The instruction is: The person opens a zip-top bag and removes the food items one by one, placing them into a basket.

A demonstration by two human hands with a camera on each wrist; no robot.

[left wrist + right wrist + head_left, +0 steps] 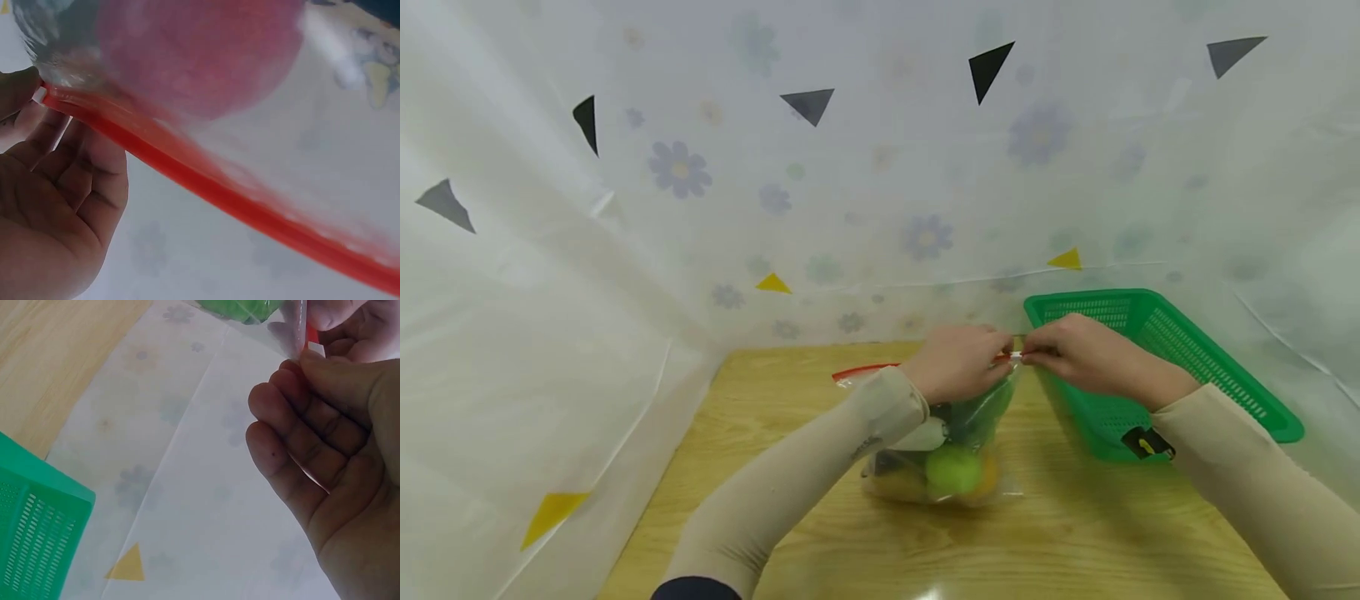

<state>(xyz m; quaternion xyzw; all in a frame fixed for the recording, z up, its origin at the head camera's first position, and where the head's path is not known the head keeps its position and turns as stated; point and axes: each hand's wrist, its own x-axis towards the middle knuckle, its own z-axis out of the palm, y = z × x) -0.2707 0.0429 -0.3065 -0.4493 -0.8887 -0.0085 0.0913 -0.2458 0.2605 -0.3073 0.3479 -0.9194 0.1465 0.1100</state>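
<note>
A clear zip bag (1011, 490) stands on the table with a red zip strip (865, 369) along its top. Inside it are a light green round fruit (953, 471), an orange fruit (989, 477) and, in the left wrist view, a large pink round item (200, 56) behind the plastic. My left hand (958, 362) pinches the red strip near its right end. Close beside it, thumb and fingertips of my right hand (1086, 354) pinch the strip's end at a small white slider (317, 349). The left forearm hides part of the bag.
A green plastic basket (1225, 367) stands at the right, behind and below my right forearm. The wood-grain table (760, 400) meets a white flower-patterned sheet (880, 183) at the back, with sheeting on both sides too.
</note>
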